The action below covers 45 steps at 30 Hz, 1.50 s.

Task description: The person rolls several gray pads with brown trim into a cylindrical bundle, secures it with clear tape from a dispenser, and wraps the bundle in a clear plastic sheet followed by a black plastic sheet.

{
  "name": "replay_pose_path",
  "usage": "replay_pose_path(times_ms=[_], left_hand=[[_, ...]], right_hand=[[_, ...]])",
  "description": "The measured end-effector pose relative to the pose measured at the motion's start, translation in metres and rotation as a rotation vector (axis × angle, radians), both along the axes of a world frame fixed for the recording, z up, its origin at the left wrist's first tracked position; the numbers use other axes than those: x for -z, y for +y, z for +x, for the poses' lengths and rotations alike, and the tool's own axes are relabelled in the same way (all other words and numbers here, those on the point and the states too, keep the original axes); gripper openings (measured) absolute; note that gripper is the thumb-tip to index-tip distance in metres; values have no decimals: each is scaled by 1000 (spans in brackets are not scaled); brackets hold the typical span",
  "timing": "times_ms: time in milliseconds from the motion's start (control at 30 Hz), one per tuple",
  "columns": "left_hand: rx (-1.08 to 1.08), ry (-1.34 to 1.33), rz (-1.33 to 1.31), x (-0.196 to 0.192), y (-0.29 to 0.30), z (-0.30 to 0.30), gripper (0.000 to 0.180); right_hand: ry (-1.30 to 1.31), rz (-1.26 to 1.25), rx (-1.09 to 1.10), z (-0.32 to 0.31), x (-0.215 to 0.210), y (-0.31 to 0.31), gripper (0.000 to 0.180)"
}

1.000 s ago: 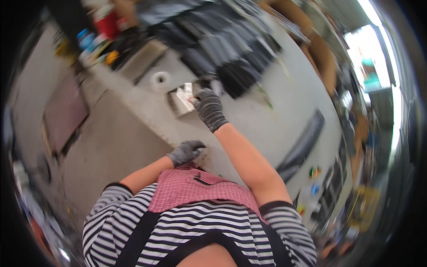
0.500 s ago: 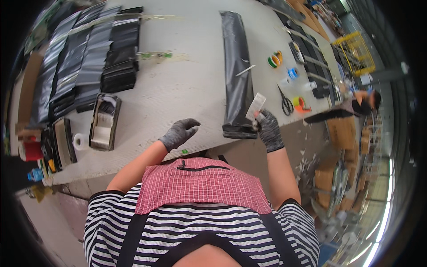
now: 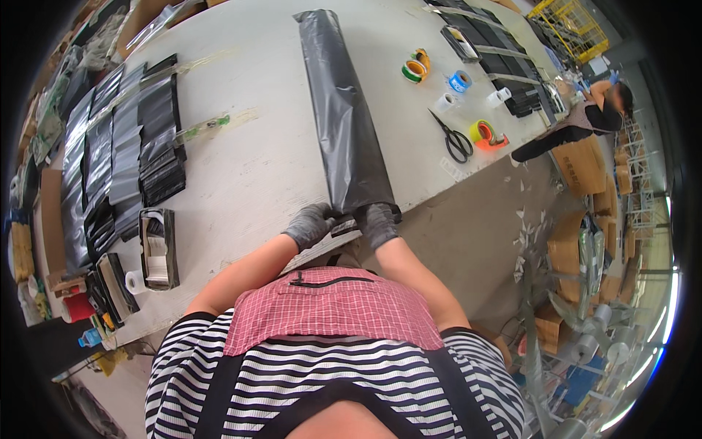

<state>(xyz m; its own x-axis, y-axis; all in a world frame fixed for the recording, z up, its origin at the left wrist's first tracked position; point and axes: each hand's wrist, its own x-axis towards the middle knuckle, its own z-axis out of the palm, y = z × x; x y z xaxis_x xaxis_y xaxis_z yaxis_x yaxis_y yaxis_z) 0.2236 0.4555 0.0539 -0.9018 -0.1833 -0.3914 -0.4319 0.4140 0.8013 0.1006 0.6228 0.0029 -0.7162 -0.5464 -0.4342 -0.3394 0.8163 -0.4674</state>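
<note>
A long black plastic-wrapped package (image 3: pixel 347 132) lies on the white table, stretching away from me. Both my grey-gloved hands are at its near end, by the table's front edge. My left hand (image 3: pixel 311 225) has its fingers closed at the package's left near corner. On the other side, my right hand (image 3: pixel 377 223) is closed over the end flap, its fingertips partly hidden in the dark plastic. Right of the package lie black scissors (image 3: pixel 457 145), and a pale label-like slip (image 3: pixel 452 169) rests near the table edge.
Tape rolls, one green-orange (image 3: pixel 414 69), one blue (image 3: pixel 459 81) and one yellow-orange (image 3: pixel 485 134), stand at right. Black plastic bags (image 3: pixel 124 143) lie stacked at left, near an open box (image 3: pixel 159 249). A person (image 3: pixel 601 110) works at far right, past cardboard boxes (image 3: pixel 581 161).
My right hand has let go of the white label and moved left onto the package's near end. My left hand has reached the same end. The package now appears tilted and the white strip on it is gone.
</note>
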Motion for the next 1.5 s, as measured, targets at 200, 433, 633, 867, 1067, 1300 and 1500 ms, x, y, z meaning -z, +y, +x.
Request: replay_pose_path(times_ms=[200,433,633,867,1067,1300,1500], left_hand=[[-60,4,78,19,0,5,22],[-179,-119,279,-1,0,10,18],[-160,-113,168,0,10,5,22],[-261,-167,325,-2,20,0,20],[-242,-175,290,2,17,9,28],[-240,-172,528,-2,4,17,36],[-411,-183,743,-11,-1,12,42]], right_hand=[[-413,14,-153,-7,-87,3,19],[462,-359,183,-144,-29,138,28],[568,53,132,-211,13,165,28],[-254,-624,175,-137,-2,165,16],[-627,-233,158,-13,-68,62,18],[-293,-547,228,12,-54,47,21],[-41,-632,-94,25,-54,50,16]])
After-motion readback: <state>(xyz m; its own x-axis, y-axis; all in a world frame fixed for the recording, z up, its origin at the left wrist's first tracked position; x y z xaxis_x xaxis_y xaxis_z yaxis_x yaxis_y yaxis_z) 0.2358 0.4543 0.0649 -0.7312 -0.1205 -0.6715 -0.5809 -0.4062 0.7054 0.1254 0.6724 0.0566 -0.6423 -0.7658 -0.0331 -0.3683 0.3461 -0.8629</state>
